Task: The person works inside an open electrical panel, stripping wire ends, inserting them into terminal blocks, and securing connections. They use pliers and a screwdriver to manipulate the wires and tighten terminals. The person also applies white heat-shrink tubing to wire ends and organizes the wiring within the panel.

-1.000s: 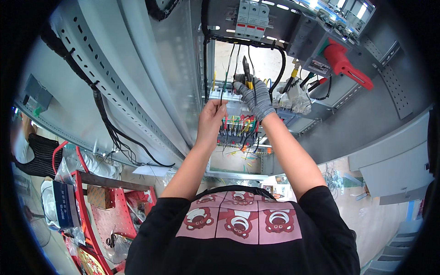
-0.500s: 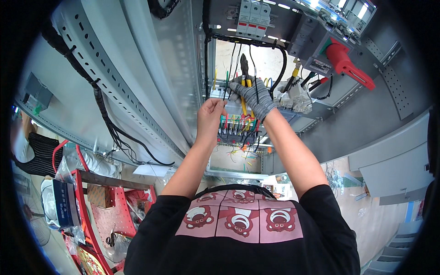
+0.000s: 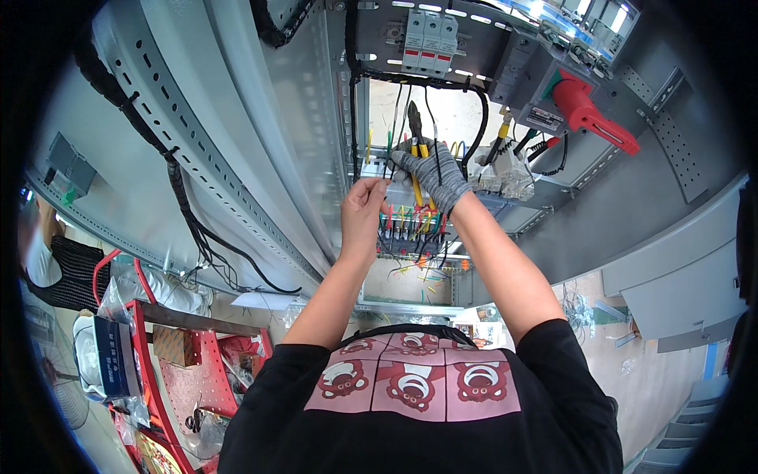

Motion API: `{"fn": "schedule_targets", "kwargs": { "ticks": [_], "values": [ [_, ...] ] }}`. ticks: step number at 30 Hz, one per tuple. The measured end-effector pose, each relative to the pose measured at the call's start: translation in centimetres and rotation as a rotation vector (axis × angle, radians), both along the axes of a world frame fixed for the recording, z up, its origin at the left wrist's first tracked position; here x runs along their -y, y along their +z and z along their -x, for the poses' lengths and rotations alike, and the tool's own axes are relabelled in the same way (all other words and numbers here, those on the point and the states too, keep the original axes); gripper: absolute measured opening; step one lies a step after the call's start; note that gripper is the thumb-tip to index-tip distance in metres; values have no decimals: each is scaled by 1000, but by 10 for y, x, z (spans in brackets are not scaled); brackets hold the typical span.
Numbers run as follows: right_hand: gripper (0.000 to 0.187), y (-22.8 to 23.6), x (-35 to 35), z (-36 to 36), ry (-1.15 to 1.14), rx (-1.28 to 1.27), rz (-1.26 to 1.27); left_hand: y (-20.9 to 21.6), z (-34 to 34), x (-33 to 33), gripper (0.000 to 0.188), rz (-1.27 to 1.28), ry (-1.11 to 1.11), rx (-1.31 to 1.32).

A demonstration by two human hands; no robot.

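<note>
Left hand [image 3: 363, 215]: bare, thumb and fingertips pinched close on a thin dark wire [image 3: 386, 167] — arm reaching forward, fingers up. Right hand [image 3: 433, 170]: grey knitted glove [image 3: 452, 186], grip closed around pliers [image 3: 414, 122], forearm slanting inward. Pliers: dark metal head pointing up and away, smooth yellow handles, just right of the wire. Surround: grey sheet-metal cabinet [image 3: 624, 205]; chunky red switch handle [image 3: 592, 116], well apart at right.

Hanging wires [image 3: 396, 110] cross the opening [image 3: 455, 114], leaving room beside the thick cable [image 3: 485, 114].
</note>
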State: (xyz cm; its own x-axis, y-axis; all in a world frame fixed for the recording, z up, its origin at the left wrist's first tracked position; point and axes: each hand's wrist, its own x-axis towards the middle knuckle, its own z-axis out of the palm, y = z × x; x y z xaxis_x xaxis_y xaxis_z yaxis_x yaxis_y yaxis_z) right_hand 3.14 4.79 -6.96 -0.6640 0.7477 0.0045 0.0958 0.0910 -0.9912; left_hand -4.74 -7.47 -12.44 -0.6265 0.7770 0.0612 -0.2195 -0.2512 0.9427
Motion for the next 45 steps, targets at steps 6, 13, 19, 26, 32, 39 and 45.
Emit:
{"fn": "schedule_targets", "kwargs": {
  "ticks": [6, 13, 19, 26, 32, 39, 45],
  "values": [
    [18, -14, -11, 1, -33, 46, -41, 3, -1, -2, 15, -10, -11, 21],
    [20, -3, -2, -1, -12, 28, -7, 0, 1, -3, 13, -8, -9, 42],
    [22, -16, -14, 1, -4, 63, -94, 3, 0, -5, 12, 2, -13, 46],
    [44, -7, 22, -30, 88, 343, -274, 5, 4, 0, 11, 2, -2, 63],
    [36, -33, 15, -53, 170, 663, -929, 9, 1, 1, 11, -25, -23, 40],
    [30, -3, 18, -50, 271, 821, -1018, 13, 3, 5, 9, -15, -1, 23],
    [35, 9, 15, -50, 287, 871, -1024, 17, 5, 8, 9, 0, 4, -14]
  ]
}}
